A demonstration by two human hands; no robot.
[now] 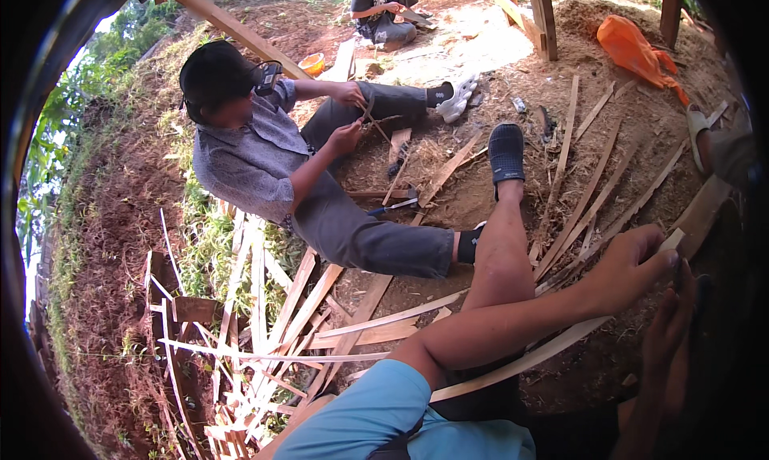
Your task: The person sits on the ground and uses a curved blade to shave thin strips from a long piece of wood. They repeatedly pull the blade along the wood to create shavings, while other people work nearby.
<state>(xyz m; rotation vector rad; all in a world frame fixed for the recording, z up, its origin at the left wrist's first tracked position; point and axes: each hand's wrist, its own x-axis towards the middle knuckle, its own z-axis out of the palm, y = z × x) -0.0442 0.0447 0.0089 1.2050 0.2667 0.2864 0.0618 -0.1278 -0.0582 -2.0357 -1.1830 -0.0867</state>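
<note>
Lower left of the frame: pale wood strips [295, 296], heaped crosswise and loosely, perhaps to keep the sitting space free. Upper left to centre: co-worker [248, 164] in a grey patterned shirt, seated with legs spread, probably for a stable base; both hands together over the gap, closed around something thin [365, 117] (blade or sliver, cannot tell). Centre: hammer [398, 204] on the ground between those legs, likely parked there for easy reach. Upper centre: own leg stretched out, dark clog [506, 156] planted, seemingly as a brace. Lower centre to right: long pale strip [553, 350], bowed, passing below the forearm towards the hands, its length perhaps needing the lap for support. Right: left hand [629, 272], fingers curled, thumb and forefinger pinching a pale wood end [673, 241], probably of that same strip. Just beneath, in deep shadow: right hand [670, 320], close alongside; finger state, cannot tell.
</note>
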